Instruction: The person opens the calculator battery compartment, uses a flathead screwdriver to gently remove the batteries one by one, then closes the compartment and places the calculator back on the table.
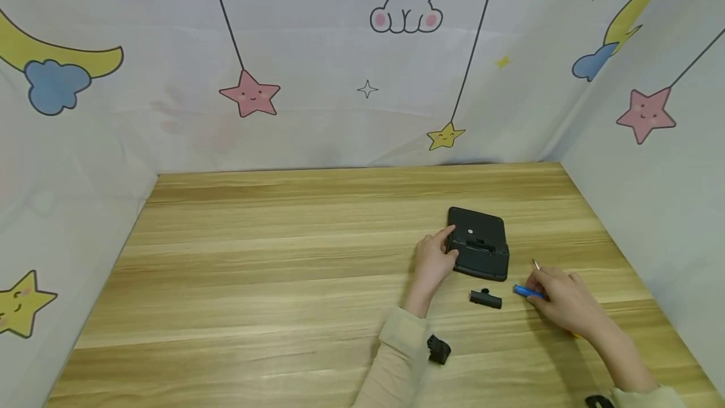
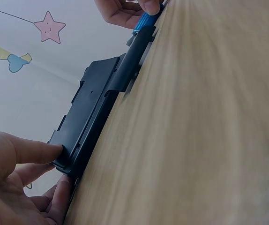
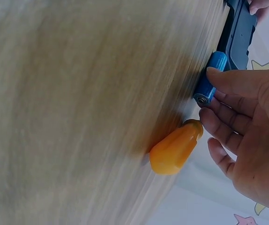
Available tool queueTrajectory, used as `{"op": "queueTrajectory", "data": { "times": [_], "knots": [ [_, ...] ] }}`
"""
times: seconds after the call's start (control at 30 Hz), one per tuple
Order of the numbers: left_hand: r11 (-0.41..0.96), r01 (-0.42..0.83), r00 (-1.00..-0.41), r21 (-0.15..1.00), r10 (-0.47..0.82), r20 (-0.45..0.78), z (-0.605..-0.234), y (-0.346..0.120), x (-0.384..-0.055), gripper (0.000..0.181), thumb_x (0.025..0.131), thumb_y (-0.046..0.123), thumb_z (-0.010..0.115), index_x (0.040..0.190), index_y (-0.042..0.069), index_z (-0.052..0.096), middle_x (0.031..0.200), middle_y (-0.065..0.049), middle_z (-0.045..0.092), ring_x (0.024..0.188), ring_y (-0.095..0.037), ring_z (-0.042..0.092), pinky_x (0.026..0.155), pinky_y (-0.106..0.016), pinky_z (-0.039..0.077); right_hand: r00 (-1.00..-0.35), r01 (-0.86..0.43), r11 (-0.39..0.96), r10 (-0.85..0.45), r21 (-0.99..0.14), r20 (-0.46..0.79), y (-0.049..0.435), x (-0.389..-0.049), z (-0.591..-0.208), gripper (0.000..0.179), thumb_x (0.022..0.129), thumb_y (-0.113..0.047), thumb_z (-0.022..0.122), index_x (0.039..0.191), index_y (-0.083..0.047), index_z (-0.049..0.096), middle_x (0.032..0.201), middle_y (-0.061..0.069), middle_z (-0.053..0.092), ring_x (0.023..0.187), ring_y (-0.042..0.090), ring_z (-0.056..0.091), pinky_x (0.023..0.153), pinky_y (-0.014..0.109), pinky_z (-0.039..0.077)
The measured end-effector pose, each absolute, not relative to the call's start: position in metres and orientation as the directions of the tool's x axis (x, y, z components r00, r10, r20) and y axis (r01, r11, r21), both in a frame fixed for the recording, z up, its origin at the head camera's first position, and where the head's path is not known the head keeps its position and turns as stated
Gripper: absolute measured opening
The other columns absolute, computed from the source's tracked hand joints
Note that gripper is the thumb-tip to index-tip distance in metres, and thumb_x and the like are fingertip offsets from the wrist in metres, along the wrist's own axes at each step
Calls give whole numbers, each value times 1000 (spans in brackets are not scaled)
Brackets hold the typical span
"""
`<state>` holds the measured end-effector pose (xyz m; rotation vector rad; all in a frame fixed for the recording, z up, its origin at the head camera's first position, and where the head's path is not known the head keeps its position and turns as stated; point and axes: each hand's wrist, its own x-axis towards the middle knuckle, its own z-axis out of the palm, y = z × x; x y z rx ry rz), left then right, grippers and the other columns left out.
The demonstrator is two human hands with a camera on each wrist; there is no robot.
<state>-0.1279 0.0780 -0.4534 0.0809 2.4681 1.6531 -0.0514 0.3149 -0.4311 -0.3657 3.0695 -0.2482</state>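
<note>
My left hand [image 1: 435, 263] grips the left edge of a flat black plastic device [image 1: 481, 263], thumb on its top face and fingers along its side. A slot with small parts shows across the device's middle. My right hand [image 1: 566, 301] pinches a blue cylindrical battery [image 3: 210, 79] between thumb and fingers, low over the table and right of the device. Below that hand lies a tool with an orange handle [image 3: 174, 150], likely a screwdriver; a thin metal tip [image 1: 535, 264] pokes out past the fingers. A black half-round cover [image 1: 485, 299] lies just in front of the device.
A small black piece [image 1: 438, 349] appears beside the left sleeve, and another black part [image 1: 599, 401] beside the right sleeve. The wood-grain table [image 1: 255, 282] is bounded by white printed cloth [image 1: 317, 112] at the back and both sides.
</note>
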Motion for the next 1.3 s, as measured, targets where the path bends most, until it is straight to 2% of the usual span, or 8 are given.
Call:
{"op": "queueTrajectory", "data": {
  "times": [0.47, 0.77, 0.97, 1.07, 1.2, 1.3],
  "knots": [
    [394, -65, -982, 917, 140, -129, -453, 78, -129, 51, 85, 8, 67, 134, 22, 59, 75, -1, 46, 68, -12, 32, 60, -21, 23, -971, -230, 959, -237, -165, -19, 312, -51, -428, 18, 76, -19, 79, 87, -18, 65, 76, -9, 59, 79, 14, 55, 73, 42, 37],
    [400, -79, -980, 913, 136, -144, -453, 79, -129, 51, 85, 9, 67, 133, 23, 59, 74, 0, 44, 68, -12, 33, 59, -21, 24, -974, -221, 960, -227, -172, -13, 309, -52, -427, 17, 82, -24, 74, 95, -15, 67, 88, -2, 67, 87, 22, 60, 74, 41, 36],
    [409, -71, -980, 910, 140, -139, -453, 79, -129, 51, 85, 9, 67, 134, 22, 59, 75, -2, 46, 68, -12, 33, 59, -21, 24, -968, -251, 953, -249, -170, 32, 303, -52, -422, 18, 84, -23, 72, 98, -14, 67, 91, 0, 68, 89, 23, 61, 76, 45, 39],
    [407, -73, -980, 911, 139, -140, -453, 79, -129, 51, 85, 9, 67, 134, 23, 58, 75, -1, 45, 68, -12, 33, 59, -21, 24, -962, -273, 947, -264, -167, 75, 298, -51, -420, 18, 84, -23, 72, 99, -15, 67, 92, -1, 68, 89, 22, 60, 76, 43, 38],
    [399, -78, -980, 914, 137, -144, -453, 79, -129, 51, 85, 9, 67, 133, 23, 59, 75, 0, 44, 68, -12, 33, 59, -21, 24, -953, -297, 940, -281, -170, 114, 291, -50, -418, 18, 84, -25, 72, 98, -15, 68, 95, -1, 69, 93, 23, 60, 76, 42, 36],
    [402, -78, -980, 912, 136, -144, -453, 79, -129, 51, 85, 9, 67, 133, 23, 59, 74, 1, 44, 68, -12, 33, 58, -21, 24, -950, -308, 935, -291, -177, 115, 286, -50, -416, 20, 85, -30, 72, 97, -15, 68, 97, -1, 69, 96, 24, 60, 79, 45, 37]
  ]
}}
